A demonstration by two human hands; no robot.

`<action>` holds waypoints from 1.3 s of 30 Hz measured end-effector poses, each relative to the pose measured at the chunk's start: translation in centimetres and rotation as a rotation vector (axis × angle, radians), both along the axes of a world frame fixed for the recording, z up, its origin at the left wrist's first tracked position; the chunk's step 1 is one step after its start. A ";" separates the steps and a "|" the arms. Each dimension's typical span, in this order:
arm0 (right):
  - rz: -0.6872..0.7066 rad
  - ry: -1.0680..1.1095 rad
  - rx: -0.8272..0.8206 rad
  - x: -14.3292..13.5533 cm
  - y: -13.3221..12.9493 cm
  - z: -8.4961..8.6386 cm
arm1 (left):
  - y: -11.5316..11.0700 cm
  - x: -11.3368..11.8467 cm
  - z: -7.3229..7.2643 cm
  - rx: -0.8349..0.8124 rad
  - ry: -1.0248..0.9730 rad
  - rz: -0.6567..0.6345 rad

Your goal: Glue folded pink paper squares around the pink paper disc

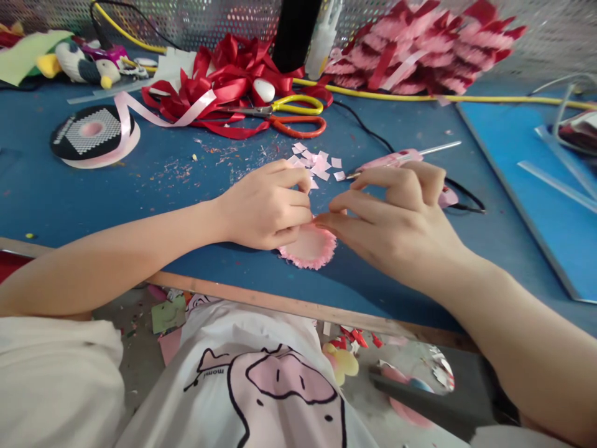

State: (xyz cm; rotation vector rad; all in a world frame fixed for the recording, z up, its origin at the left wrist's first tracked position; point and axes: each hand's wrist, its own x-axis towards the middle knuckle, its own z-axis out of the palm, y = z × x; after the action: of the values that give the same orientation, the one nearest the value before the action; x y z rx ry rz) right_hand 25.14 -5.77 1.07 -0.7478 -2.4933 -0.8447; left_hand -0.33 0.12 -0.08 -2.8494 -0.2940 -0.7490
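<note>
A flat oval pink patch with a fuzzy fringed edge lies near the table's front edge. My left hand rests over its upper left side, fingers curled and closed on its edge. From the right, my right hand reaches to its upper rim with thumb and finger pinched together; whatever is between those fingertips is too small to make out. Just beyond the hands is a small pile of cut pink ribbon squares. Behind my right hand lies a pink glue gun, partly hidden, its metal tip beside the squares.
Scissors with yellow and orange handles lie against a heap of red ribbon. A pink ribbon spool sits at left. Pink and red fuzzy pieces are stacked at back right, near a blue board. A yellow cable crosses behind.
</note>
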 end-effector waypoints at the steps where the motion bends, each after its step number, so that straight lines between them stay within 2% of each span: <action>1: 0.004 -0.004 -0.007 0.1 0.0 0.1 | 0.0 0.0 0.0 0.015 -0.002 0.004; 8: 0.072 0.004 0.010 0.4 0.4 0.3 | -0.1 0.0 0.1 -0.013 0.023 0.006; 12: 0.075 0.037 -0.051 0.8 0.6 -0.1 | -0.1 0.0 0.0 -0.063 0.008 0.019; 16: 0.084 0.089 -0.047 1.1 0.8 -0.5 | -0.2 0.0 -0.1 -0.042 -0.014 0.032; 24: 0.000 0.129 -0.133 0.0 0.5 -0.9 | -0.2 0.0 0.2 0.001 0.027 0.006; 28: -0.002 0.106 -0.130 -0.2 0.5 -0.9 | -0.2 0.0 0.2 -0.012 0.056 0.031; 35: -0.025 0.056 -0.071 -0.3 0.4 -1.0 | 0.0 0.1 -0.2 0.025 -0.006 0.005; 39: -0.063 0.041 -0.092 -0.2 0.4 -1.2 | 0.0 0.2 -0.2 0.017 -0.014 0.000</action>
State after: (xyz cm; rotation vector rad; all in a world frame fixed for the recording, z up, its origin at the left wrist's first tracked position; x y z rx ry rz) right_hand 24.90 -5.41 -0.16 -0.8700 -2.4978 -0.7323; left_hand -0.17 0.13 -0.27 -2.8297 -0.2880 -0.7675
